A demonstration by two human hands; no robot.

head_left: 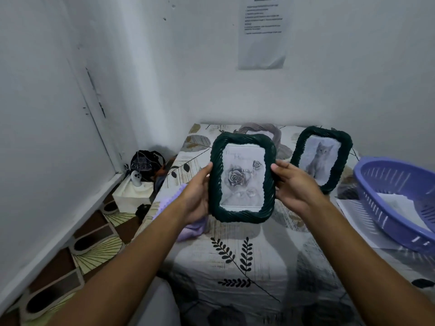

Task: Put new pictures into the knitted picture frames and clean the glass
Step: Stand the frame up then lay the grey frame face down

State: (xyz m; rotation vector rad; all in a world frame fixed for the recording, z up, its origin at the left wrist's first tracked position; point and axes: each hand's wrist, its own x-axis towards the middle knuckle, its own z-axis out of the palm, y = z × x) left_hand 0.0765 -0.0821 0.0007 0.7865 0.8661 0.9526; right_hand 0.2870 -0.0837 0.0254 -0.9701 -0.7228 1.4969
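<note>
I hold a dark green knitted picture frame (pixel 242 215) upright above the table, its glass facing me over a grey picture of roses. My left hand (pixel 199 196) grips its left edge and my right hand (pixel 294 187) grips its right edge. A second dark green frame (pixel 301 142) with a cat picture stands upright at the back right, partly behind my right hand. A lilac cloth (pixel 188 231) lies on the table beneath my left hand and forearm.
The table (pixel 247 267) has a leaf-patterned cover and stands against a white wall. A purple plastic basket (pixel 386 203) with papers sits at the right, on a white sheet (pixel 355 222). On the floor at the left are a white box (pixel 129 198) and a dark bag (pixel 144 163).
</note>
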